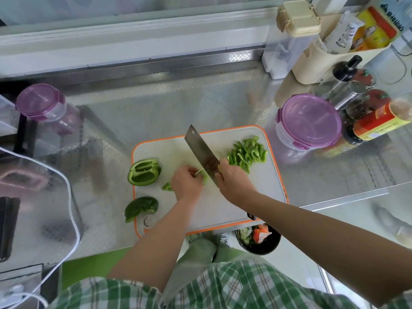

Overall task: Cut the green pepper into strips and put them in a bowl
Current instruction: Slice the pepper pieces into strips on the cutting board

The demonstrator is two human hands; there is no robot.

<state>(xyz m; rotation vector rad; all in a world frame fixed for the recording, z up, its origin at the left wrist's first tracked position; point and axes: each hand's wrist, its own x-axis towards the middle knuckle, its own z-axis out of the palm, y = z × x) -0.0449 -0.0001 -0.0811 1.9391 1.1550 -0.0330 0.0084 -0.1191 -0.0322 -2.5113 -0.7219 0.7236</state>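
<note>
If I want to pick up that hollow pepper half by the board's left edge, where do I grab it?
Probably from above, pinching the pepper half across its two long walls: it lies hollow side up, so both rims are free, well left of the cleaver.

Right hand (231, 179) grips cleaver (201, 152); left hand (186, 182) pinches pepper piece (203, 176).

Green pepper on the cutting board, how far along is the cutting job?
Done: a pile of strips lies on the right of the cutting board. In hand: the left hand holds a pepper piece down while the right hand grips the cleaver over it. Left: the pepper half and the skin-up chunk at the board's left edge are uncut, and no strips are in a bowl.
</note>
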